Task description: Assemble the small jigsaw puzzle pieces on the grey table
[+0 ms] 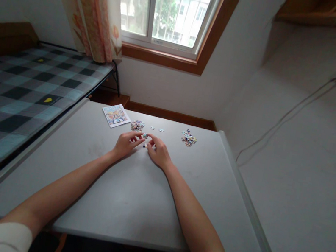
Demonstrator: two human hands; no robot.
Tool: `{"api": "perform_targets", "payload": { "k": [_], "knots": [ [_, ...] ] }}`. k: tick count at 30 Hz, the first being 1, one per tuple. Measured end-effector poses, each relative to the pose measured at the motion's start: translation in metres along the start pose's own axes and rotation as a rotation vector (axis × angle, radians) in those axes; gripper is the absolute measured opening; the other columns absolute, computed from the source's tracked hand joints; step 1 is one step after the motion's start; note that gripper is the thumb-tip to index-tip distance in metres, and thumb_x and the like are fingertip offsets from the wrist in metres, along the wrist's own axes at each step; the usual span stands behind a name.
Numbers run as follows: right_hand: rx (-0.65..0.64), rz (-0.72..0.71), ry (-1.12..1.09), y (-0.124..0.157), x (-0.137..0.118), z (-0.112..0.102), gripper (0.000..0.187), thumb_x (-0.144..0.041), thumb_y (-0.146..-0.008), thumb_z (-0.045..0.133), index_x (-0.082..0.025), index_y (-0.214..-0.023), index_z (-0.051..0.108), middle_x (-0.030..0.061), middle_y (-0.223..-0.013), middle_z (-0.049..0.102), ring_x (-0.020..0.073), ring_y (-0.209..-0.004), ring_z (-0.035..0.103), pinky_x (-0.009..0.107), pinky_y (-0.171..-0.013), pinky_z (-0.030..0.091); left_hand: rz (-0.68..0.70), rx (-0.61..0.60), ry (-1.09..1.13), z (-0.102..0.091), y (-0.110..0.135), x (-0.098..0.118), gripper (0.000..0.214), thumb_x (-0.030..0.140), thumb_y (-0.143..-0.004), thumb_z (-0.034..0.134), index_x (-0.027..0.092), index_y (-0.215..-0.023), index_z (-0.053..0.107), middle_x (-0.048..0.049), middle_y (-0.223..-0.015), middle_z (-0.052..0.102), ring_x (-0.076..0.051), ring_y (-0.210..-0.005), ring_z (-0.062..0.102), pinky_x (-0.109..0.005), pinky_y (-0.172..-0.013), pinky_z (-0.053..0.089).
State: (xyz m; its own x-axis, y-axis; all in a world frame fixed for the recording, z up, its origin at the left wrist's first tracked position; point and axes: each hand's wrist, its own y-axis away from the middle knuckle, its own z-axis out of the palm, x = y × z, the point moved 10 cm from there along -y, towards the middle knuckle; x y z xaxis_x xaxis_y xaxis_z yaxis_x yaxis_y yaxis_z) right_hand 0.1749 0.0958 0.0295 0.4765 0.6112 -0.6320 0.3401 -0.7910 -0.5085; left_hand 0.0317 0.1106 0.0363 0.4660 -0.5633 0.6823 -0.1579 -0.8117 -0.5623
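Note:
My left hand (127, 142) and my right hand (158, 150) meet over the middle of the white table. Between the fingertips of my left hand is a small jigsaw puzzle piece (145, 136), and the right fingertips touch its other side. Just below it, by my right thumb, another puzzle piece (145, 145) lies on the table. Beyond my left hand sits a heap of puzzle pieces (137, 125). Two loose pieces, one of them a pale blue piece (161, 130), lie beside that heap.
A second heap of puzzle pieces (188, 138) lies to the right on the white table (129, 205). A printed picture sheet (116, 115) rests at the far left. A bed with a checked cover (66, 79) borders the table's left side; a wall (308, 175) rises on the right.

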Motion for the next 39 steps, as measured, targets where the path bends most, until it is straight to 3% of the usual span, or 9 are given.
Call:
{"api": "perform_targets", "payload": {
  "k": [17, 24, 32, 39],
  "knots": [
    [-0.025, 0.009, -0.009, 0.0, -0.002, 0.002, 0.044, -0.016, -0.087, 0.051, -0.021, -0.131, 0.052, 0.0024, -0.085, 0.063, 0.0145, -0.077, 0.057, 0.028, -0.077, 0.047, 0.122, -0.018, 0.016, 0.004, 0.002, 0.01, 0.023, 0.031, -0.085, 0.066, 0.017, -0.103, 0.069, -0.0044, -0.087, 0.071, -0.009, -0.058, 0.06, -0.02, -0.055, 0.049],
    [-0.015, 0.013, -0.016, 0.0, -0.001, 0.001, 0.044, -0.016, -0.087, 0.052, -0.021, -0.131, 0.052, 0.002, -0.084, 0.064, 0.0144, -0.077, 0.057, 0.027, -0.077, 0.047, 0.088, -0.004, -0.004, 0.001, 0.002, 0.008, 0.028, 0.036, -0.086, 0.066, 0.019, -0.107, 0.067, -0.0024, -0.084, 0.069, -0.009, -0.059, 0.059, -0.021, -0.057, 0.049],
    [-0.017, 0.029, -0.026, 0.001, 0.002, 0.002, 0.043, -0.016, -0.087, 0.052, -0.021, -0.129, 0.052, 0.0012, -0.083, 0.063, 0.0139, -0.076, 0.057, 0.027, -0.076, 0.047, 0.113, 0.02, -0.006, -0.003, 0.001, 0.014, 0.018, 0.034, -0.086, 0.066, 0.018, -0.092, 0.068, -0.0016, -0.079, 0.066, -0.008, -0.057, 0.056, -0.02, -0.055, 0.047],
    [-0.02, 0.048, -0.034, 0.0, 0.005, 0.003, 0.043, -0.016, -0.086, 0.052, -0.021, -0.129, 0.052, 0.0, -0.08, 0.062, 0.0134, -0.073, 0.057, 0.026, -0.075, 0.046, 0.144, 0.011, -0.002, -0.002, 0.0, 0.019, 0.016, 0.031, -0.087, 0.063, 0.017, -0.095, 0.07, -0.0025, -0.077, 0.066, -0.008, -0.056, 0.055, -0.02, -0.054, 0.046]
  ]
}}
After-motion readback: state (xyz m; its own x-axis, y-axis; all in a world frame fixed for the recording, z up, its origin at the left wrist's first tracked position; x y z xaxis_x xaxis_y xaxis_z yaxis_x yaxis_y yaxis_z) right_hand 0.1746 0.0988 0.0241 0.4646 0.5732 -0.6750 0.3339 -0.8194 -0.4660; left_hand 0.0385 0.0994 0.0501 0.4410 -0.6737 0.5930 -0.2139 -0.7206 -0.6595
